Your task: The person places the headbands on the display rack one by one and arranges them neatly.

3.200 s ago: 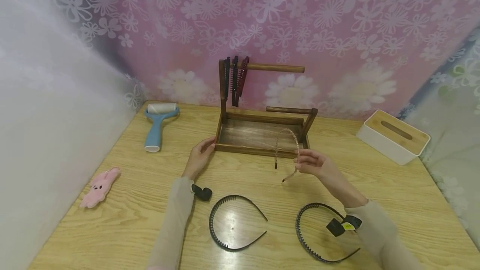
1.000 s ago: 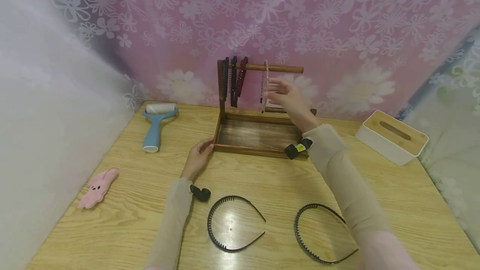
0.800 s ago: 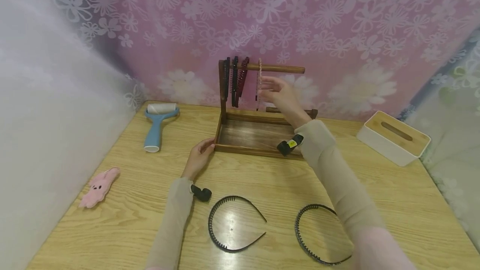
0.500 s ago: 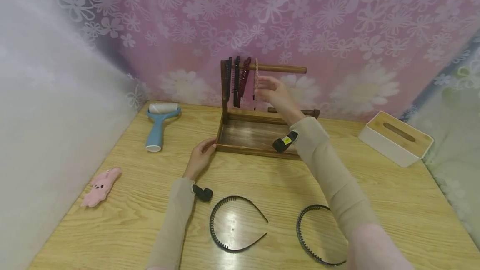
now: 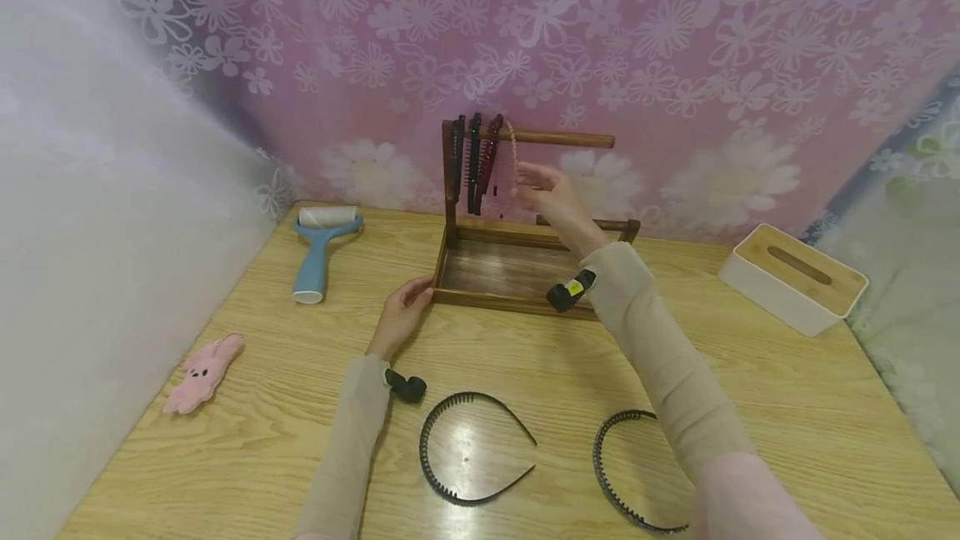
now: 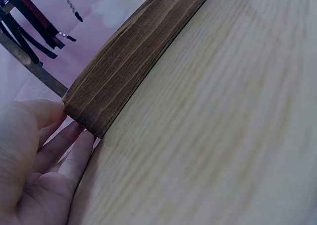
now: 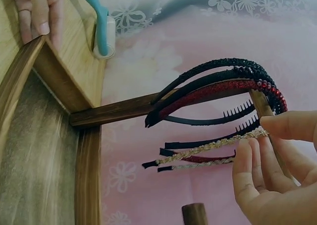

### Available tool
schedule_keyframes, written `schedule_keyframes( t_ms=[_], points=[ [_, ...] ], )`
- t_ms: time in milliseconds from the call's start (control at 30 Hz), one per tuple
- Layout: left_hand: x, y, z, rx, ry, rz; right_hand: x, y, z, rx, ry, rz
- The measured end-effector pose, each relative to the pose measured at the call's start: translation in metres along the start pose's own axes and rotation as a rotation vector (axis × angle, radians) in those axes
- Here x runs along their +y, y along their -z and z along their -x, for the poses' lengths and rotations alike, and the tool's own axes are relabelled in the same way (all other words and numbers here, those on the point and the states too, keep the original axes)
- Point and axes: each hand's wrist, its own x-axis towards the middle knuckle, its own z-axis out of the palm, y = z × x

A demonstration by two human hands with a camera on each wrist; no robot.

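Note:
A brown wooden headband stand (image 5: 517, 307) with a tray base stands at the back of the table. My left hand (image 5: 401, 317) holds its front left corner, thumb at the front and fingers along the side. Two black headbands (image 5: 473, 165) and a dark red one (image 5: 489, 161) hang at the left of the upper rod (image 5: 570, 138). My right hand (image 5: 553, 197) pinches a thin, braided gold-pink headband (image 7: 208, 146) beside them, its arch at the rod. This headband tilts, its tips swung left under the red one.
Two black toothed headbands lie on the table in front, one at the middle (image 5: 424, 444) and one (image 5: 597, 457) partly under my right sleeve. A blue-handled lint roller (image 5: 311, 261) and pink plush toy (image 5: 202, 375) lie left. A tissue box (image 5: 795, 277) stands right. A shorter peg (image 5: 585, 223) juts above the tray.
My right hand has lifted the gold-pink headband from above the tray's front up to the upper rod, then left along it towards the red headband. My left hand stays at the corner.

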Motion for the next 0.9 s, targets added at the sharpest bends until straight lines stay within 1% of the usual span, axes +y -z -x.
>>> schedule_keyframes(
  t_ms=[133,233,400,533,767,900],
  points=[
    [-0.001,0.001,0.000,-0.003,0.008,-0.008,0.007,0.004,0.002,-0.012,-0.030,0.017],
    [0.000,0.000,0.001,-0.002,0.016,0.002,0.014,0.007,0.006,-0.029,-0.037,0.007],
    [0.001,0.000,0.001,-0.002,0.025,-0.001,0.026,0.012,0.019,-0.060,-0.027,0.000],
    [0.001,-0.001,0.001,-0.013,0.028,-0.017,0.042,0.018,0.037,-0.067,-0.069,0.034],
    [-0.001,0.002,0.000,-0.009,-0.003,-0.029,0.074,0.021,0.070,-0.121,-0.102,-0.010],
    [-0.002,0.002,-0.001,-0.020,0.002,-0.028,0.090,0.028,0.095,-0.155,-0.137,0.030]
  ],
)
